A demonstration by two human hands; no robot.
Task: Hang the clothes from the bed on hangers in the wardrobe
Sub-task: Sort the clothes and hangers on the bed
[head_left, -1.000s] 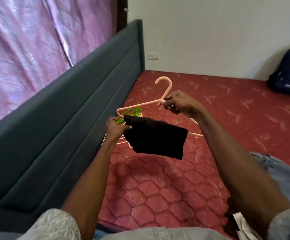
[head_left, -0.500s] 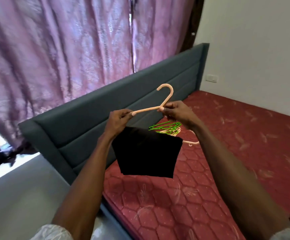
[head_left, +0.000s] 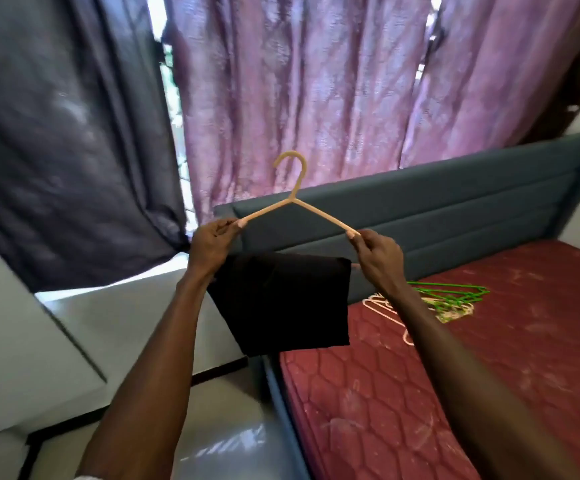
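A peach plastic hanger (head_left: 295, 199) is held up in front of me, hook upward. My left hand (head_left: 212, 245) pinches its left shoulder end and my right hand (head_left: 378, 256) pinches its right end. A folded black garment (head_left: 285, 303) hangs over the hanger's lower bar between my hands, its bottom edge level with the mattress edge. The lower bar itself is hidden by the cloth. No wardrobe is in view.
The red quilted mattress (head_left: 489, 375) lies at right, with a pile of green and pale hangers (head_left: 448, 299) near the grey-blue headboard (head_left: 454, 209). Purple curtains (head_left: 316, 98) and a dark curtain (head_left: 66, 133) hang behind. Pale tiled floor (head_left: 56, 341) is at left.
My view has swung left from the bed toward the curtains and floor. My right hand slid from the hanger's neck to its right end, and the hanger now sits level and upright.
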